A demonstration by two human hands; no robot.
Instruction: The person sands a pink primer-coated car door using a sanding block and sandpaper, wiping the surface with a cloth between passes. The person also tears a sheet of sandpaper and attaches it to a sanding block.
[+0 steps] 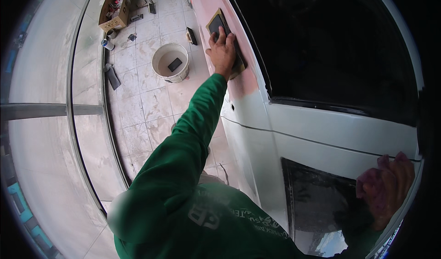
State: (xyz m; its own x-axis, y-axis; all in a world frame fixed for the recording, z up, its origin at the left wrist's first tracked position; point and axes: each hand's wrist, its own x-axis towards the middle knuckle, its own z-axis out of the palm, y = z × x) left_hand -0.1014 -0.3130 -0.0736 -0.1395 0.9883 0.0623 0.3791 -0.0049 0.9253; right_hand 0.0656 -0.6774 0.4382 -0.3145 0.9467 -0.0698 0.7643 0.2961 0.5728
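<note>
My left hand (222, 52) grips a long dark sanding block (238, 65) with a yellowish rim, pressed on the pink-patched panel (243, 82) of a white vehicle, beside a black window (330, 52). My right hand (386, 194), at the lower right, has its fingers curled over a purple cloth (366, 182) against the vehicle's white body, next to a lower dark glass pane (308, 199). My green sleeve runs up from the lower middle to the left hand.
On the tiled floor (142, 103) are a white bucket (161, 75) with a dark pad inside, a dark-soled float (192, 36), a cardboard box (110, 18) of items, cans (108, 44) and a grey scraper (112, 76). A framed glass wall (41, 144) lines the left.
</note>
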